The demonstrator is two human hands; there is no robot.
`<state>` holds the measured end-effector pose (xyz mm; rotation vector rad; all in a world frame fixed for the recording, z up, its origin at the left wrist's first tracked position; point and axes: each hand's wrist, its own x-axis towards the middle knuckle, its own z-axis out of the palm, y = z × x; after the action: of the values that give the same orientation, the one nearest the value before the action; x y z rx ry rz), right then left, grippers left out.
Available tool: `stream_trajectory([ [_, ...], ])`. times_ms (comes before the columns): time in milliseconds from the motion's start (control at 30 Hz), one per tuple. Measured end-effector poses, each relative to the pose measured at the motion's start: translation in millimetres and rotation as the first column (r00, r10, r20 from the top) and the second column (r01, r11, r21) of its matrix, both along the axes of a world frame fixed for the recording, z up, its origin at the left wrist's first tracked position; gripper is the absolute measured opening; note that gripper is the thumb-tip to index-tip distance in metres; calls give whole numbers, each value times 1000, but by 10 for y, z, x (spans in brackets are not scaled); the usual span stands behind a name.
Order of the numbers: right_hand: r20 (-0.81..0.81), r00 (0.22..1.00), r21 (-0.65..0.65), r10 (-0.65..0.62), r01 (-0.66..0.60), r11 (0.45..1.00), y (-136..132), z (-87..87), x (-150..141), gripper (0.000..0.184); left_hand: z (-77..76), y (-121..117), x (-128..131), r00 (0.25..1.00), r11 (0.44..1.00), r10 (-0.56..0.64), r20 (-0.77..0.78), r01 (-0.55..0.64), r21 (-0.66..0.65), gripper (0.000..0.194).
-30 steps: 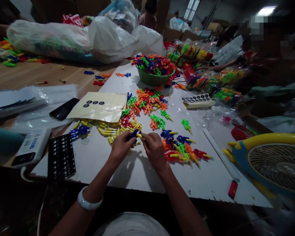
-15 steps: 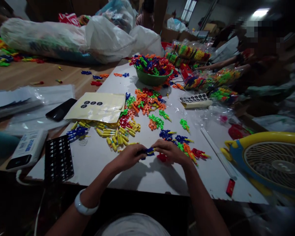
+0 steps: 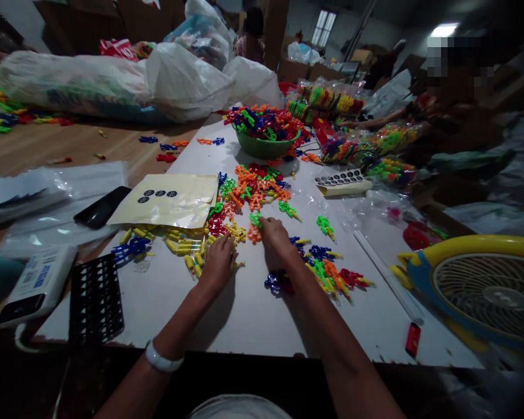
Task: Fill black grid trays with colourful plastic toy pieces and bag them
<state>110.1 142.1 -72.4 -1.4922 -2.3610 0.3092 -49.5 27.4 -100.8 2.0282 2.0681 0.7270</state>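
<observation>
My left hand (image 3: 219, 261) is at the right edge of a pile of small yellow tubes (image 3: 184, 247). Its fingers are curled down and together, and whatever is between them is hidden. Farther forward, my right hand (image 3: 276, 234) pinches a small green plastic figure (image 3: 255, 219) lying by an orange figure (image 3: 254, 234). A dark blue figure (image 3: 272, 283) rests on the white table near my right forearm. To the right of that arm lie several coloured figures with yellow tubes attached, among them a red one (image 3: 353, 278).
A green bowl (image 3: 266, 149) heaped with figures stands at the back. Left are a cream sticker sheet (image 3: 179, 212), a phone (image 3: 102, 207), a power bank (image 3: 39, 285) and a black tray (image 3: 96, 299). A yellow fan (image 3: 484, 241) and a red lighter (image 3: 413, 339) are right. Another person's arm (image 3: 375, 119) reaches in.
The blue figure that both hands held is now on the table. My hands have parted: the left went to the yellow tubes, the right forward to the green figure.
</observation>
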Motion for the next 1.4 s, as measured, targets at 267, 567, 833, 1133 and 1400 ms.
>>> stream_trajectory([
  [267, -281, 941, -90, 189, -222, 971, -441, -40, -173, 39, 207, 306, -89, 990, 995, -92, -106, 88, -45, 37],
  [567, 26, 909, -102, -415, 415, 904, 606, 158, 574, 33, 317, 308, -211, 1000, 1000, -4, 23, 3, 28, 23],
  [833, 59, 950, -218, -307, 312, 925, 415, 272, 955, 19, 491, 61, -349, 822, 962, 256, 509, -267, -52, 31],
  [1133, 85, 862, -94, -499, 506, 857, 208, 194, 1636, 31, 511, -306, -306, 508, 956, 289, 811, -201, -215, 45],
  [1400, 176, 831, -111, -528, 549, 828, 93, 152, 2083, 15, 495, -490, -336, 498, 942, 331, 802, -229, -246, 48],
])
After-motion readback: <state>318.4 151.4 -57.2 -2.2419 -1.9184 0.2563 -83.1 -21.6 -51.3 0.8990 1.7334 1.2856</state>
